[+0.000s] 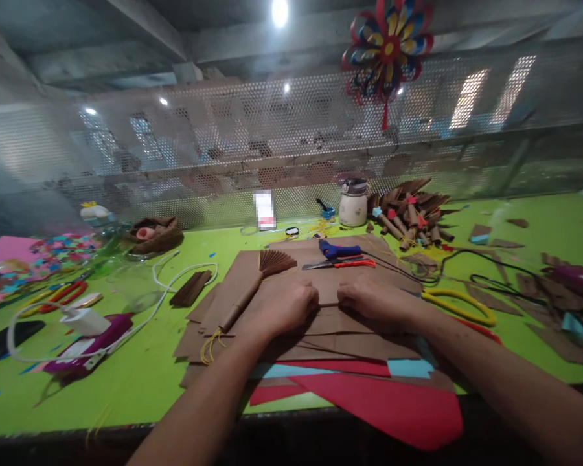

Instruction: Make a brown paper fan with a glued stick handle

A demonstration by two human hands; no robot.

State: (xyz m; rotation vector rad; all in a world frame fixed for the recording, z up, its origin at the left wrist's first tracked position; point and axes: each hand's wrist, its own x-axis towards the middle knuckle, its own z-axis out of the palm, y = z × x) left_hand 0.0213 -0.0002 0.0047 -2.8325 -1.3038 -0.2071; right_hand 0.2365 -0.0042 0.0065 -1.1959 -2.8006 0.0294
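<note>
Both my hands are closed over a stack of brown paper (282, 349). My left hand (294, 304) and my right hand (362, 296) pinch the two ends of a brown paper strip (328, 296), whose lower edge shows between them. The fingertips are partly hidden. Left of my left hand lies a rolled brown paper tube (241, 303) with a pleated fan top and yellow strings at its lower end. Beyond the hands are a blue glue gun (341, 250) and a cutter with an orange-red handle (354, 263). Red paper (393, 404) and light blue paper sheets stick out under the stack.
Yellow-handled scissors (459, 307) lie by my right forearm. A pile of brown paper tubes (411, 217) and a lidded jar (354, 206) stand at the back. To the left are a purple power strip (90, 349), a white cable and a folded brown paper piece (191, 288).
</note>
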